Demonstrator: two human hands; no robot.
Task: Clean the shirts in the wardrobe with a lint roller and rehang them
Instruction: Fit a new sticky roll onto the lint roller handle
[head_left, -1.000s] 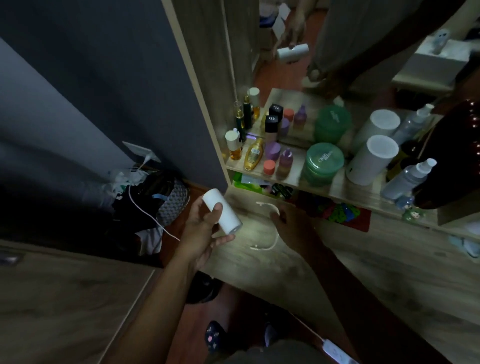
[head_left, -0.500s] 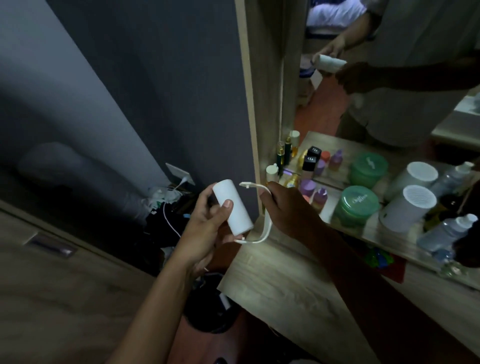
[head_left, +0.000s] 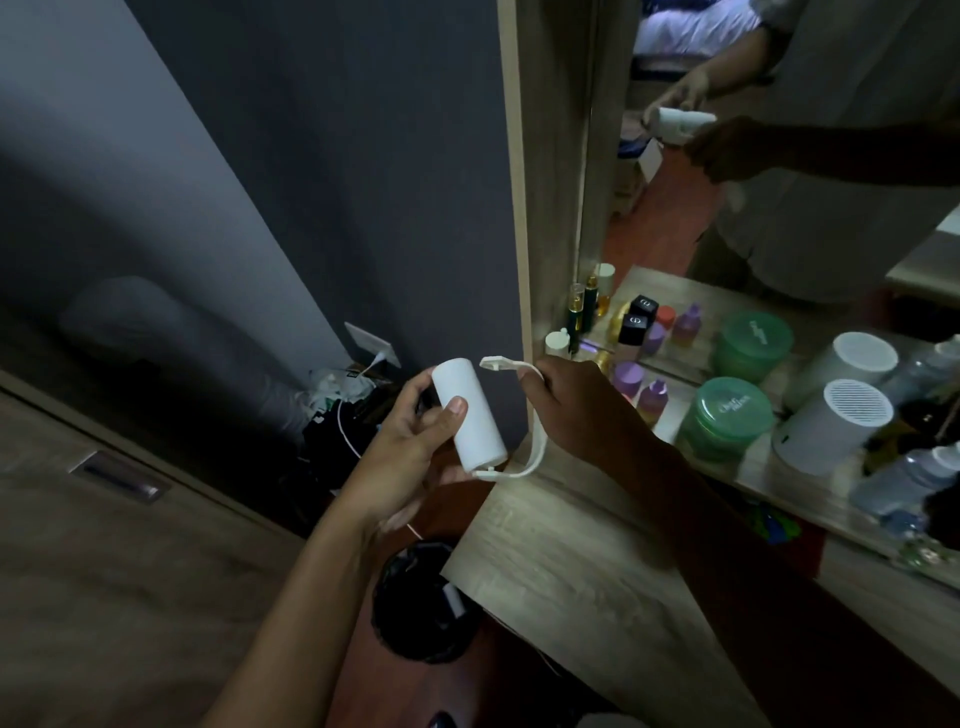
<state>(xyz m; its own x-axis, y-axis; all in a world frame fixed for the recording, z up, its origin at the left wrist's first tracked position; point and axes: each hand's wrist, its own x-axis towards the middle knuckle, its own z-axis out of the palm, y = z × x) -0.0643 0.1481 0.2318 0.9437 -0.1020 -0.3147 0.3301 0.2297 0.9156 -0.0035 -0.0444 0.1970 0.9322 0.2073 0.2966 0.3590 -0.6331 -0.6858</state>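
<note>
Lint roller (head_left: 470, 415) in left hand (head_left: 410, 462); right hand (head_left: 587, 410) half-hides its handle (head_left: 540, 448).

Lint roll: a plain white cylinder (head_left: 470, 415) with a smooth side.
Roll pose: tilted, with the upper end to the far left and the lower end to the near right.
Roll place: in the air at the middle of the scene, gripped by the left hand (head_left: 410, 457), the thumb across its side.
Handle frame: a thin white curved piece (head_left: 540, 447), bent like a bow, just right of the lint roll.
Frame ends: the lower end touches the roll's lower end; the upper end, a flat tab, stands apart from the roll's top.
Frame hold: the right hand (head_left: 576, 410) grips its upper part.
</note>
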